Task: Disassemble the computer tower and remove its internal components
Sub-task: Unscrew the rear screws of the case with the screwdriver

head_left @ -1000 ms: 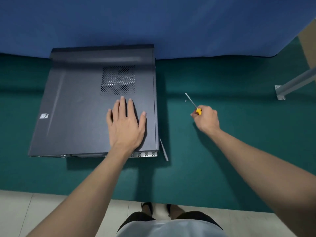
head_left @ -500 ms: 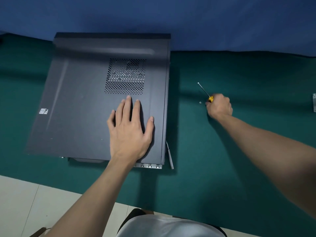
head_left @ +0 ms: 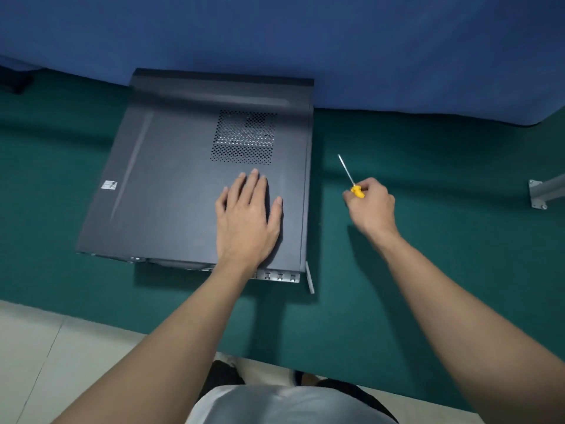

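Note:
A dark grey computer tower point(head_left: 171, 185) lies on its side on the green table, its side panel facing up with a perforated vent point(head_left: 243, 136) near the far right. My left hand point(head_left: 247, 218) rests flat on the panel just below the vent, fingers spread. To the right of the case, my right hand point(head_left: 371, 206) is closed around a screwdriver point(head_left: 351, 179) with a yellow handle. Its thin metal shaft points up and away to the left, clear of the case.
A narrow grey strip point(head_left: 310, 278) lies against the case's near right corner. A grey metal bracket point(head_left: 542, 194) sits at the right edge of the table. A blue cloth backdrop point(head_left: 305, 41) hangs behind the table. The pale floor point(head_left: 46, 347) lies below the table's near edge.
My right hand has lifted the screwdriver off the table and drawn it back toward the case. My left hand has stayed flat on the panel. The camera view has shifted.

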Demonstrator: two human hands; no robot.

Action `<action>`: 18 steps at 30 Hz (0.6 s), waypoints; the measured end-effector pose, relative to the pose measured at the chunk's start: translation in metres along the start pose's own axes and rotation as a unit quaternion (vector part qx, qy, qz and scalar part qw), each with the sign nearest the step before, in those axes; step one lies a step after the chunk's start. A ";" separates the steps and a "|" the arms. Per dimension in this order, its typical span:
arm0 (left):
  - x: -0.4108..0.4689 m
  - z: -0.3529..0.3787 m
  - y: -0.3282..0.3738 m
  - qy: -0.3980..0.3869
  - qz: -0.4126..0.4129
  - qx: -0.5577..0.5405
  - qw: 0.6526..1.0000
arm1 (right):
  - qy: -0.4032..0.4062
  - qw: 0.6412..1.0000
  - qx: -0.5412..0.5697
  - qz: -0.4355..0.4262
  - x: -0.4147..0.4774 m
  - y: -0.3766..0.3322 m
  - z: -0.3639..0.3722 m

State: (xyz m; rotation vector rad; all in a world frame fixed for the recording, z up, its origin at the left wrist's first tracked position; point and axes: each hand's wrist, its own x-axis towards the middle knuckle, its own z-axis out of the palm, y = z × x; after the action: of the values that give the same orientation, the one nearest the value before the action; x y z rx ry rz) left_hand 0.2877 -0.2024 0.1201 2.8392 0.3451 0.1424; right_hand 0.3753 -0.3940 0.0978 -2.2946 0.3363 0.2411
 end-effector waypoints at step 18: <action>-0.045 -0.062 -0.174 -0.005 0.022 -0.142 0.990 | -0.047 0.969 0.240 0.035 -0.238 -0.107 0.113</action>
State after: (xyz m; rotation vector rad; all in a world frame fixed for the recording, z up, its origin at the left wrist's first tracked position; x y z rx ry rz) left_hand 0.1980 -0.0352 0.1270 2.5659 0.2382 0.1715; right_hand 0.1765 -0.2014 0.1617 -1.7907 0.3821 0.2697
